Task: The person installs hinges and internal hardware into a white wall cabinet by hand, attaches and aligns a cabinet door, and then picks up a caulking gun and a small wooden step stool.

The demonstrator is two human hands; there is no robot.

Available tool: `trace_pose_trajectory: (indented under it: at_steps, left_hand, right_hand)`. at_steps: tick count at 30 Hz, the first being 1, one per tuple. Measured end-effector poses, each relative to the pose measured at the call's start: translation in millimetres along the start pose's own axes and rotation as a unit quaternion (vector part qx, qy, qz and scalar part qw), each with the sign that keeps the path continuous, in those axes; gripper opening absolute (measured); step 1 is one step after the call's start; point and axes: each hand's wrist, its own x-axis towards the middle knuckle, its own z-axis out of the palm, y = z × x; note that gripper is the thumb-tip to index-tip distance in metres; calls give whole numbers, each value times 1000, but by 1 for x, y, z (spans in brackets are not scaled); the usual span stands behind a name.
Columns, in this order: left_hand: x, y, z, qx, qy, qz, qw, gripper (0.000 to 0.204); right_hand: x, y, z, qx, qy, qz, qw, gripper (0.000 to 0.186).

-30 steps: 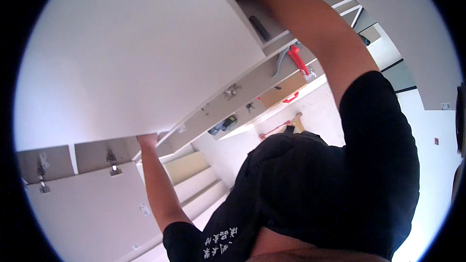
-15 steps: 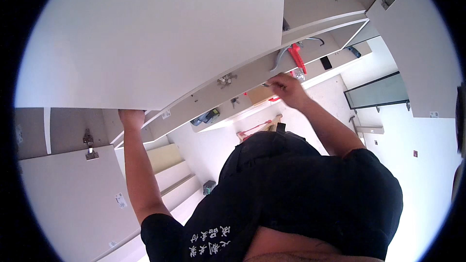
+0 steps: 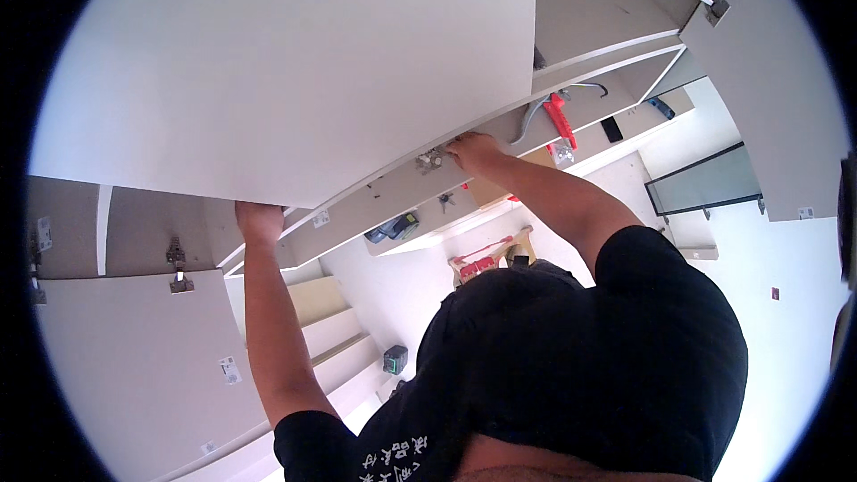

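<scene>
A large white cabinet door [image 3: 295, 71] fills the upper left of the view. My left hand [image 3: 259, 219] grips its lower edge with the arm stretched up. My right hand [image 3: 473, 150] reaches to the door's side edge, and its fingers close around a metal hinge [image 3: 431, 159] where the door meets the white cabinet frame [image 3: 384, 201]. My black shirt [image 3: 580, 366] fills the lower right.
A red-handled tool [image 3: 558, 118] and a grey cable lie on a cabinet shelf just past my right hand. A dark device [image 3: 397, 228] sits on a lower shelf. Another white door with hinges [image 3: 178, 268] is at the left. Below are a green box [image 3: 395, 359] and a red-and-white stool [image 3: 482, 261].
My right hand has come down from the door's top edge to the hinge at its side. My left hand has stayed on the door's lower edge.
</scene>
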Motion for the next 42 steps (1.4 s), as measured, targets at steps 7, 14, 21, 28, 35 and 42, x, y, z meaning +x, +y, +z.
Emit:
trace_pose_trajectory:
  at_steps: [7,14,21,28,35,42]
  left_hand:
    - [-5,20,-17,109,-40,70,991,46]
    - [4,32,-34,145,-81,45,985,46]
    - [11,53,-36,81,-96,17,992,40]
    - [19,43,-35,68,-120,33,990,39]
    - [14,33,-36,37,-120,67,990,41]
    - [20,40,-33,161,-137,46,976,41]
  right_hand:
    - [-11,-3,-8,-22,18,-24,999,26]
    - [-34,11,-2,308,318,93,892,15]
    - [-197,66,-38,382,177,61,905,14]
    - [-252,113,-92,431,215,148,864,9]
    - [-209,96,-287,565,214,-95,791,11]
    - [-165,46,-523,304,485,-394,719,17]
